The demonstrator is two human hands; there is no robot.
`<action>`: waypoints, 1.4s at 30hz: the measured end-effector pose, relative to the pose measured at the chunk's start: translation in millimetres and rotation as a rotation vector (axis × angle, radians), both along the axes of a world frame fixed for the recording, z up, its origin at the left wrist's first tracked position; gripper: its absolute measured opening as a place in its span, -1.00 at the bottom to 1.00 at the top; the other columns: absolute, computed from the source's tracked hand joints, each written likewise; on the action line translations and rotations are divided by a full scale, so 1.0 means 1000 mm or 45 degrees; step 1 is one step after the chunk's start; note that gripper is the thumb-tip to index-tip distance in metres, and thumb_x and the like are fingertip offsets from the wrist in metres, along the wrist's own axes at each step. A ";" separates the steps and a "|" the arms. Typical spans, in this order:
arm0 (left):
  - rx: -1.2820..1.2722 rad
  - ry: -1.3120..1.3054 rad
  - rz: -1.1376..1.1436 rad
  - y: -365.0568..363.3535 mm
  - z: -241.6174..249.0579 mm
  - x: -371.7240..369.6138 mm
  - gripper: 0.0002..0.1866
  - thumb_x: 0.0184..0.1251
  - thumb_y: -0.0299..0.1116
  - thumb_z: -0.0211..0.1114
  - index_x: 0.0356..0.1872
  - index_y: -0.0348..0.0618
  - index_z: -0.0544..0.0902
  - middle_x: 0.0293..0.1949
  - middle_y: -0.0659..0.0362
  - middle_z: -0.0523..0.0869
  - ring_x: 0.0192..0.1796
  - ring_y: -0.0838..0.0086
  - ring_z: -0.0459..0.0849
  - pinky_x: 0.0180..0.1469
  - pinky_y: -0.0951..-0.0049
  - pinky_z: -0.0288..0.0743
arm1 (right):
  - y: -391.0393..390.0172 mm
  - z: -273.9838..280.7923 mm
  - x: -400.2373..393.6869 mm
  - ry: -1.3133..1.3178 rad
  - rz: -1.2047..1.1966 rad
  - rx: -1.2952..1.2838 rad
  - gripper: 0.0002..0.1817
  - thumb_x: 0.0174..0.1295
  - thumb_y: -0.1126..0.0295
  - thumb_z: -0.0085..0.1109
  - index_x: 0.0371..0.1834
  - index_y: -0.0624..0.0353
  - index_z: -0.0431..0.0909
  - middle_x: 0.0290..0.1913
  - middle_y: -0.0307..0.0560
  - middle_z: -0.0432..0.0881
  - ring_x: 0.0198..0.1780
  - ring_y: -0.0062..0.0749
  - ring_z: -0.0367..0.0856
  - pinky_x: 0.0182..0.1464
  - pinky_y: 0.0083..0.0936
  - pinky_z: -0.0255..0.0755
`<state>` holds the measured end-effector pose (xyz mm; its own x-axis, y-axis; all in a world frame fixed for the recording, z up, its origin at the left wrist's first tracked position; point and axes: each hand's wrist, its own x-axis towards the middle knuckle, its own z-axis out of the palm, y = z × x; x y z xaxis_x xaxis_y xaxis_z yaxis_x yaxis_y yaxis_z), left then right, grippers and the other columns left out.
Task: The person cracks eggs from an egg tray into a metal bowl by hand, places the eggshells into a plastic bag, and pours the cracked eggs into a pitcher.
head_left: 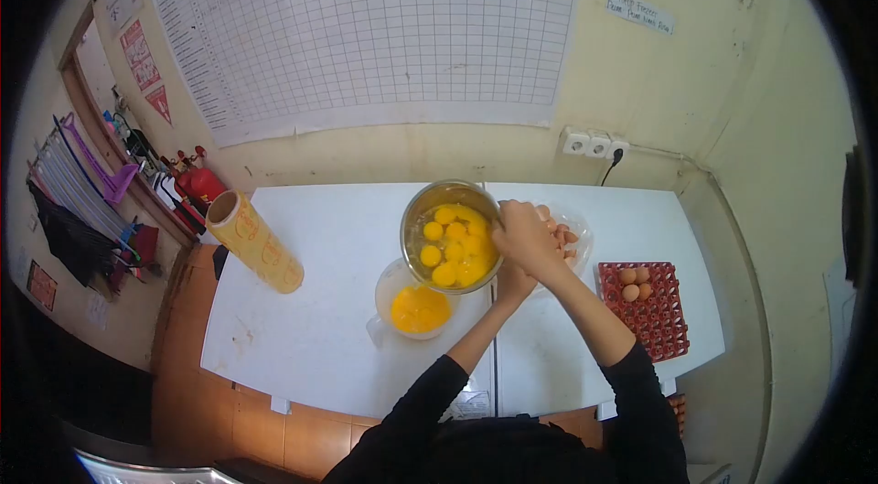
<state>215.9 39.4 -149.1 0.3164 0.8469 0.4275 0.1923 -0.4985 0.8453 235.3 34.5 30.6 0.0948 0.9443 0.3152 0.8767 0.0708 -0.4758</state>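
Note:
A metal mixing bowl (409,212) with several yolks in egg white is tilted over the near-left part of the table. My right hand (526,235) is closed on the bowl's right rim. My left hand (515,285) is at the bowl's lower right side, its fingers partly hidden by the bowl and my other hand. Just below the bowl stands a clear plastic jug (386,301), handle toward the near left, with yellow egg (421,309) inside. Behind my right hand, broken eggshells (569,235) lie in a clear container or bag (585,230), partly covered by my forearm.
On the right, a red egg tray (657,324) holds several brown eggs (635,284). A large roll of plastic wrap (256,243) stands on the white table (302,338) at the left. Wall sockets (586,144) with a black plug are behind the table.

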 end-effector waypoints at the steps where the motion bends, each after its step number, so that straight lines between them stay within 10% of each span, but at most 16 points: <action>1: -0.003 0.002 -0.003 -0.005 0.013 -0.004 -0.56 0.24 -0.13 0.30 0.06 -0.16 0.58 -0.07 0.15 0.73 -0.01 0.28 0.67 -0.03 0.27 0.51 | 0.003 -0.003 -0.002 0.002 -0.003 -0.003 -0.80 0.05 0.49 0.07 -0.40 0.48 0.53 -0.41 0.44 0.59 -0.30 0.31 0.62 -0.17 0.00 0.51; 16: -0.227 -0.015 -0.122 -0.006 -0.020 -0.002 -0.35 0.13 -0.04 0.44 0.18 -0.17 0.49 0.10 0.02 0.63 0.10 0.28 0.63 0.06 0.26 0.50 | 0.006 -0.010 -0.024 -0.022 0.093 0.154 -0.83 0.07 0.60 0.02 -0.26 0.44 0.44 -0.49 0.40 0.59 -0.42 0.32 0.62 -0.31 0.04 0.52; 21: -0.224 0.002 -0.073 -0.006 -0.024 -0.001 -0.36 0.13 -0.06 0.44 0.17 -0.17 0.48 0.09 0.01 0.63 0.10 0.26 0.62 0.06 0.25 0.49 | 0.001 -0.012 -0.032 -0.105 0.058 0.116 -0.54 0.09 0.54 0.04 0.13 0.43 0.43 -0.38 0.32 0.63 -0.34 0.17 0.64 -0.26 -0.04 0.49; 42: -0.196 0.055 0.037 -0.008 -0.032 0.007 -0.42 0.09 -0.15 0.44 0.12 -0.13 0.48 0.06 -0.02 0.60 0.10 0.17 0.59 0.10 0.19 0.44 | -0.015 -0.027 -0.042 -0.204 0.219 0.319 -0.14 -0.04 0.62 0.13 0.47 0.23 0.11 -0.32 0.06 0.56 -0.41 -0.06 0.59 -0.34 -0.24 0.51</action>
<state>222.5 31.9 -180.8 0.3063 0.9103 0.2786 0.2422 -0.3575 0.9020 193.5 19.4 3.9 -0.1288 0.8336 0.5371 0.9039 0.3215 -0.2823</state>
